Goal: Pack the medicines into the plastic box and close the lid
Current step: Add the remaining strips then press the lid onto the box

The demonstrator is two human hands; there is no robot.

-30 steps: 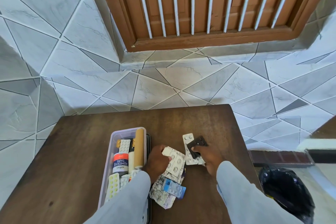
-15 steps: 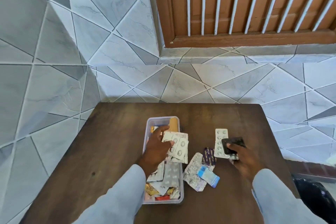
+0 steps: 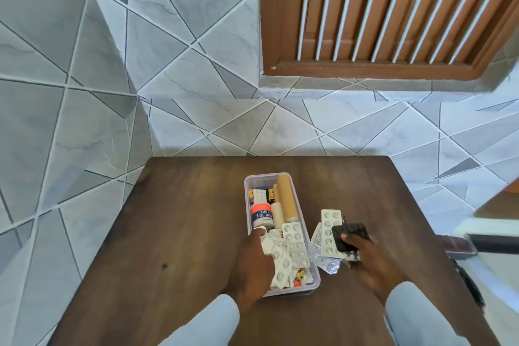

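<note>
Nearby, loose blister strips (image 3: 329, 234) beside box (image 3: 297, 196)

Since the earlier views, the left hand (image 3: 254, 264) has carried its white blister strips (image 3: 280, 258) from the table beside the plastic box (image 3: 314, 275) into the box's near end, where it now presses them down among the packs. The crumpled foil pile with the blue sachet, formerly right of the box, is reduced to silver foil (image 3: 325, 261) just beside the box wall. The right hand (image 3: 368, 258) has drawn its black strip (image 3: 349, 234) and white blister strip (image 3: 330, 230) nearer the box.
</note>
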